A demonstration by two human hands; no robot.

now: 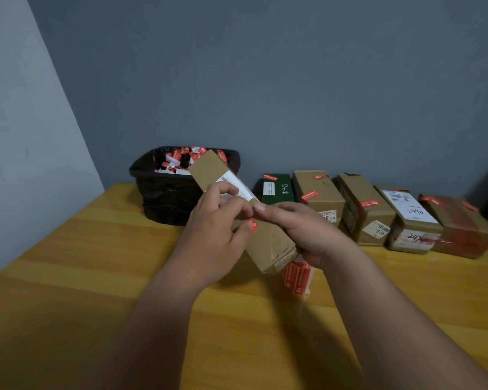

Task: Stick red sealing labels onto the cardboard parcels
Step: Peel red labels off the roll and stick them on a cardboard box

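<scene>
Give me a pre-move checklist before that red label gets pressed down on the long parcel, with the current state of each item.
1. Long parcel held off the table by both hands: ok.
2. Red label at the left hand fingertips, touching the parcel: ok.
3. Label fully flat and stuck: cannot tell.
4. Right hand grip steady on the parcel's lower end: ok.
5. Label sheet lying on the table below the parcel: ok.
6. Row of labelled parcels apart from the hands: ok.

One head-worn view looks forward and slightly down from close above the near edge of a wooden table [68, 277], facing the far grey wall [265, 80]; hands fill its centre.
</scene>
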